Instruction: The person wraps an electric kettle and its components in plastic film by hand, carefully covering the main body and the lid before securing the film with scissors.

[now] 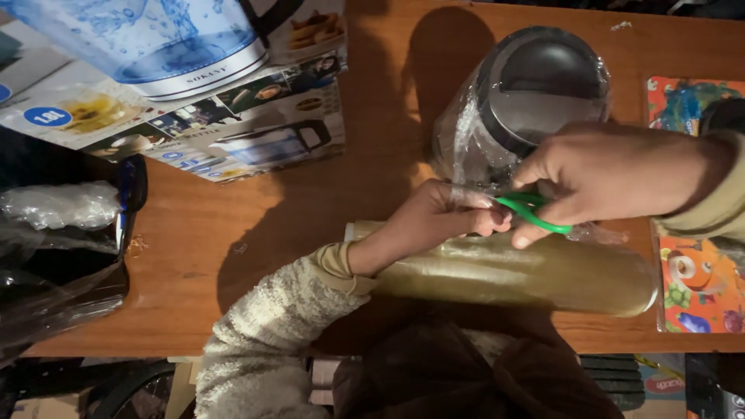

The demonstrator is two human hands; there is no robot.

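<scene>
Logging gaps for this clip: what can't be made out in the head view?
- Scissors: only green handles show; the right hand hides any blades.
- Kettle: lower body hidden behind both hands and clouded by plastic wrap.
- Left hand: fingertips hidden in the film, grip unclear.
- Film roll: left end covered by the left forearm.
- Box: cut off by the top edge.

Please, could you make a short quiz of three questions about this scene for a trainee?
1. True or false: the right hand holds green scissors.
2. What covers the kettle? A) clear plastic film B) a towel C) paper
3. What lies on the table under the left hand?

Key: 1 true; 2 A; 3 a big roll of clear film.
</scene>
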